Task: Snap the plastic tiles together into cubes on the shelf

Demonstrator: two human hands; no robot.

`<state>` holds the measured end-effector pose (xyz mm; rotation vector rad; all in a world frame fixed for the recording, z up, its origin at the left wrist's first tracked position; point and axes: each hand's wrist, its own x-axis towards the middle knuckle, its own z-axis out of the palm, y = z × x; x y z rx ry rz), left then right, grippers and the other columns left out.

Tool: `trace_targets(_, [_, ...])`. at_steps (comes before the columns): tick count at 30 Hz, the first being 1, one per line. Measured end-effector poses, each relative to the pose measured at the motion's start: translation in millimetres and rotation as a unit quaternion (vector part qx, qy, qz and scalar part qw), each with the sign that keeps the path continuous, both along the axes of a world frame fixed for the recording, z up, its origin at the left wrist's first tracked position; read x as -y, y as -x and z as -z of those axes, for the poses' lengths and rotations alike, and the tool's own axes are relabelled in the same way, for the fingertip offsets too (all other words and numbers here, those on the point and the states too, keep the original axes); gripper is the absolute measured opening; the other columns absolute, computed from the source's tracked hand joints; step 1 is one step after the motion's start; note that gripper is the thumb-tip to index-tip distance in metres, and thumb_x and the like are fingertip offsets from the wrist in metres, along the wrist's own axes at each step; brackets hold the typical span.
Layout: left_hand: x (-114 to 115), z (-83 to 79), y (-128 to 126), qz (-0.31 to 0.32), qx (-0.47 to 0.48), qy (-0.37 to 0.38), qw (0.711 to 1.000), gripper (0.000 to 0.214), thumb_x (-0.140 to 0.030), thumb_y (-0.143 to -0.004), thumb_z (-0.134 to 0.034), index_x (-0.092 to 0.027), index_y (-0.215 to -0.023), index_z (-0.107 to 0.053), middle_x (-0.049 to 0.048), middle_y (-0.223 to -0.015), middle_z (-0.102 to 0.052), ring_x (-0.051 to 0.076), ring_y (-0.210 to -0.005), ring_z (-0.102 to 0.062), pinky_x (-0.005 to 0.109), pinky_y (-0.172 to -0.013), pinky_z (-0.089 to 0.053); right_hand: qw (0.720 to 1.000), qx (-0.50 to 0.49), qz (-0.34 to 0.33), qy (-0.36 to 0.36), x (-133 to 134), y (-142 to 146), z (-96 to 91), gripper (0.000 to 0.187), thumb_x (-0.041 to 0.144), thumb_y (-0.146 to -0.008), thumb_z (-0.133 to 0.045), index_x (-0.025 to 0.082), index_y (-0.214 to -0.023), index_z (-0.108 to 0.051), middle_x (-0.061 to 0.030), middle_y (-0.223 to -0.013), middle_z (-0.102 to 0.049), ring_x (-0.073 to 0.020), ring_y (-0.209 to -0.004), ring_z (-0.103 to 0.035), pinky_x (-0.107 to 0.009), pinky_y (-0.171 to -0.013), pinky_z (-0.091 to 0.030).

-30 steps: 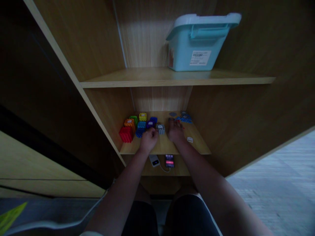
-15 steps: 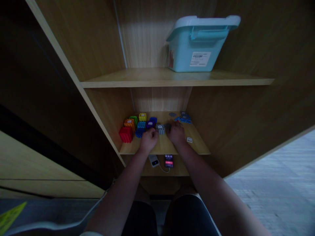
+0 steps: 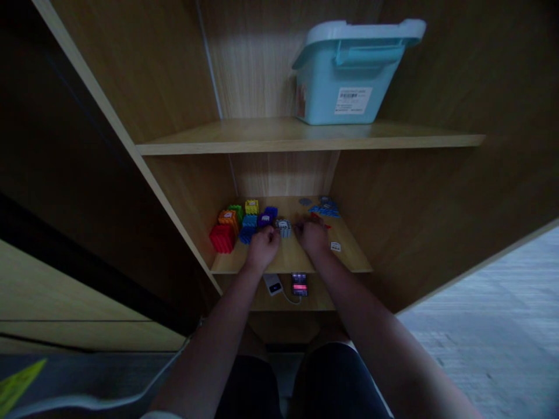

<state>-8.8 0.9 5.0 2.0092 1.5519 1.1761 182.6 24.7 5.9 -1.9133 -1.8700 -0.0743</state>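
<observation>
A stack of grey notched plastic pieces (image 3: 283, 228) stands on the middle shelf between my two hands. My left hand (image 3: 264, 245) is closed at its left, fingertips beside or against the stack; what it pinches, if anything, is hidden. My right hand (image 3: 312, 236) is closed just right of the stack, its fingers curled over something too dark to make out. Left of my left hand are a purple stack (image 3: 265, 219), a light blue stack (image 3: 250, 221) and a dark blue stack (image 3: 247, 234). Red flat pieces (image 3: 328, 226) show partly behind my right hand.
Red (image 3: 222, 239), orange (image 3: 228, 219), green (image 3: 236, 210) and yellow stacks (image 3: 252, 206) stand at left. Loose blue pieces (image 3: 324, 210) lie back right; a white label (image 3: 335, 247) is nearer. Below lie a phone (image 3: 299, 284) and power bank (image 3: 273, 285). A blue bin (image 3: 345, 75) sits above.
A dark grey piece seen at my right fingertips is now hardly visible. More of the red piece shows beside my right hand. The whole view has shifted slightly; both hands stay about the grey stack.
</observation>
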Motion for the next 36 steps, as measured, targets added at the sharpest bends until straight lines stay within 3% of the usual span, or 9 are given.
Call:
trace_targets(5, [1.1,-2.6,-0.1,-0.001,-0.001,0.002,1.000,0.027,-0.030,-0.101,-0.054,-0.022,-0.075,-0.059,0.0004,-0.073,-0.068,0.016,-0.072,-0.064,0.026,-0.067,-0.038,0.998,-0.032,0.041,-0.032,3.3,-0.7,6.0,0.046,0.049,-0.097,-0.067,0.013,-0.124,-0.067,-0.0269,-0.133,-0.067,-0.0420,-0.129,-0.057,-0.053,-0.104,-0.046])
trace_targets(10, [-0.2,-0.5,0.4,-0.005,-0.013,-0.001,1.000,0.027,-0.031,-0.102,-0.055,-0.022,-0.078,-0.062,0.0009,-0.075,-0.069,0.017,-0.073,-0.065,0.026,-0.069,-0.039,0.994,-0.084,0.022,-0.058,-2.5,-3.6,12.5,0.043,0.040,-0.093,-0.073,0.015,-0.127,-0.062,-0.0262,-0.125,-0.069,-0.0416,-0.126,-0.060,-0.054,-0.104,-0.046])
trace_targets(16, [-2.7,3.4,1.4,-0.009,0.006,-0.017,1.000,0.027,-0.031,-0.101,-0.055,-0.022,-0.077,-0.062,0.0011,-0.075,-0.070,0.017,-0.072,-0.065,0.026,-0.068,-0.040,0.963,-0.199,-0.047,-0.178,-6.6,-9.0,11.9,0.033,0.044,-0.095,-0.071,0.020,-0.117,-0.062,-0.0153,-0.113,-0.073,-0.0326,-0.105,-0.068,-0.048,-0.098,-0.054])
trace_targets(21, [-0.4,0.9,2.5,-0.016,0.032,-0.028,0.999,0.031,-0.037,-0.104,-0.052,-0.021,-0.079,-0.063,0.0015,-0.073,-0.069,0.017,-0.070,-0.064,0.026,-0.066,-0.041,0.925,-0.237,-0.150,-0.255,5.5,-5.3,0.8,0.031,0.046,-0.097,-0.072,0.024,-0.115,-0.060,-0.0133,-0.119,-0.071,-0.0320,-0.114,-0.067,-0.050,-0.102,-0.055])
trace_targets(26, [4.2,-3.3,2.7,0.021,0.097,-0.034,0.994,0.031,-0.046,-0.105,-0.052,-0.021,-0.096,-0.069,0.0021,-0.082,-0.074,0.017,-0.073,-0.067,0.025,-0.068,-0.045,0.897,-0.201,-0.290,-0.265,12.6,3.5,-3.6,0.019,0.038,-0.098,-0.073,0.028,-0.108,-0.060,-0.0116,-0.129,-0.071,-0.0294,-0.125,-0.066,-0.052,-0.108,-0.055])
trace_targets(29, [4.1,-2.2,3.2,0.044,0.099,-0.040,0.993,0.029,-0.044,-0.104,-0.054,-0.021,-0.094,-0.068,0.0001,-0.077,-0.071,0.016,-0.069,-0.064,0.024,-0.066,-0.044,0.885,-0.173,-0.355,-0.246,11.0,6.7,0.9,0.020,0.036,-0.097,-0.075,0.028,-0.108,-0.060,-0.0114,-0.135,-0.069,-0.0284,-0.128,-0.066,-0.052,-0.109,-0.056])
trace_targets(32, [2.2,0.0,3.8,0.038,0.092,-0.054,0.994,0.029,-0.039,-0.104,-0.051,-0.021,-0.086,-0.064,-0.0007,-0.074,-0.068,0.015,-0.068,-0.063,0.025,-0.066,-0.043,0.880,-0.174,-0.372,-0.240,9.5,7.8,4.2,0.027,0.035,-0.096,-0.078,0.027,-0.113,-0.059,-0.0133,-0.138,-0.067,-0.0280,-0.131,-0.065,-0.051,-0.109,-0.056])
trace_targets(36, [1.0,0.2,4.5,0.007,0.094,-0.057,0.994,0.030,-0.038,-0.106,-0.047,-0.022,-0.086,-0.063,0.0010,-0.077,-0.070,0.017,-0.073,-0.065,0.026,-0.068,-0.044,0.880,-0.199,-0.356,-0.245,11.0,7.0,1.2,0.029,0.037,-0.094,-0.080,0.027,-0.112,-0.060,-0.0120,-0.126,-0.071,-0.0284,-0.122,-0.068,-0.050,-0.105,-0.058])
